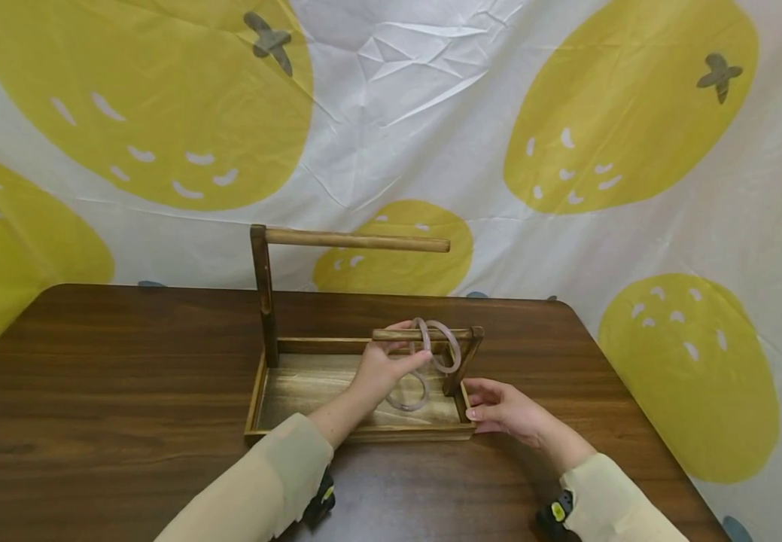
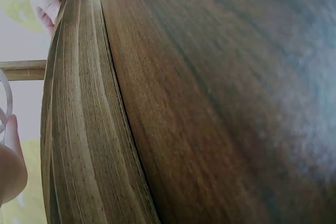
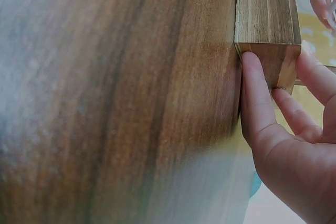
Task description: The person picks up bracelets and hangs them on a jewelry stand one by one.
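Observation:
A wooden stand pairs a shallow tray [image 1: 296, 384] with a tall left arm [image 1: 357, 239] and a short right arm [image 1: 391, 335]. My left hand [image 1: 380, 370] is at the short arm, its thumb and fingers pinching a pale translucent bangle [image 1: 426, 335] around that bar. Beside it, closer to the right post [image 1: 467, 361], another bangle [image 1: 457, 354] hangs on the same bar. A third bangle [image 1: 409, 409] shows lower down against the tray floor, partly hidden by my left hand. My right hand [image 1: 509, 410] holds the tray's right end, thumb near the front corner and fingers along its side.
The stand rests on a dark brown wooden table [image 1: 126, 376] with rounded far corners. Behind the table hangs a white cloth [image 1: 391, 150] printed with large yellow fruit. The tall arm's free end points right, above and behind the short bar.

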Tool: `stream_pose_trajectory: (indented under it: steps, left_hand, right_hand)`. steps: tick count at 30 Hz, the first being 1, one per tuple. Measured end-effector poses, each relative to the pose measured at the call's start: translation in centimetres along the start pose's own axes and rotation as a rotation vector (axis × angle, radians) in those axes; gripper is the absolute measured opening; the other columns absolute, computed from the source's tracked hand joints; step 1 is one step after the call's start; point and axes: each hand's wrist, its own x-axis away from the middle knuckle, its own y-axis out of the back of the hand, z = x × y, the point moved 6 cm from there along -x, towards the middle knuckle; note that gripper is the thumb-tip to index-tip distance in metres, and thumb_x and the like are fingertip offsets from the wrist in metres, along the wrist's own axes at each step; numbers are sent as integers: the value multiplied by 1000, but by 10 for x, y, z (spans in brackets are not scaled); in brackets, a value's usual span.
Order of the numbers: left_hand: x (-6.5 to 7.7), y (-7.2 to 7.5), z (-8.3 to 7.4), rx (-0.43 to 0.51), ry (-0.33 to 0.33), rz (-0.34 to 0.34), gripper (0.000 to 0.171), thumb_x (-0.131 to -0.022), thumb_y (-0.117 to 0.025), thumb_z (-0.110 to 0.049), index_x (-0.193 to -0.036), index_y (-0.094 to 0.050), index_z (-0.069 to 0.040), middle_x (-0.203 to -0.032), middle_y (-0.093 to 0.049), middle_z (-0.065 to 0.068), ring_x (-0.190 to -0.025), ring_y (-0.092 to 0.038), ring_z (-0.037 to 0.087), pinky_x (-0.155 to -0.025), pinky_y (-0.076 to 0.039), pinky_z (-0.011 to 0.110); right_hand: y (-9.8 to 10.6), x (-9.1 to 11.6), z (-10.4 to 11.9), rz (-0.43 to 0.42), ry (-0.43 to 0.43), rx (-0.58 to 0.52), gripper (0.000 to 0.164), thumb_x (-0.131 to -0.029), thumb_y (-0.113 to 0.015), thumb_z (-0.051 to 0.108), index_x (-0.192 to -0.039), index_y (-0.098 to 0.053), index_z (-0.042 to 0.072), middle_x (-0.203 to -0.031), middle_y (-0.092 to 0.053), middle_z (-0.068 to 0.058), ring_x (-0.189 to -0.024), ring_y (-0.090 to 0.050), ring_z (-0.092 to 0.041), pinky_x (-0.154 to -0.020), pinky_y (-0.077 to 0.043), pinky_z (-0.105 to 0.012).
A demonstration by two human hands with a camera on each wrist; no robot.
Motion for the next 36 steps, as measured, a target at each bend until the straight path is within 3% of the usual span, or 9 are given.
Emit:
stream_pose_trajectory:
  steps: [10, 18, 26, 36]
  left_hand:
    - [4, 3, 4, -5, 35, 27, 64, -85, -68, -20, -142, -39, -12, -137, -44, 22, -125, -45, 36, -95, -47, 48]
    - [5, 17, 7, -12, 70, 47, 66, -86, -67, -23, -143, -34, -16, -140, -38, 22, -129, -38, 36, -96, -45, 52]
    - [6, 35, 6, -111, 50, 35, 68, -87, -67, -26, -145, -32, -14, -149, -30, 17, -132, -35, 37, -98, -41, 55]
    - [12, 46, 3, -225, 33, 78, 78, -81, -72, -27, -146, -31, -12, -147, -32, 17, -135, -29, 38, -104, -34, 56]
  right_hand:
    - [-1, 0, 1, 12, 4, -1, 75, -88, -64, 13, -142, -19, -13, -124, -46, -32, -92, -60, -13, -82, -54, -35]
    - [0, 0, 0, 6, 2, -6, 75, -88, -64, 12, -142, -19, -13, -123, -47, -31, -91, -60, -13, -82, -54, -35]
    - [1, 0, -2, -1, -3, -1, 75, -88, -64, 12, -142, -19, -13, -124, -46, -31, -91, -60, -13, -82, -54, -35]
    - [0, -1, -2, 8, -1, 2, 75, -88, -63, 12, -143, -19, -12, -125, -45, -32, -92, -60, -13, -83, -54, -35]
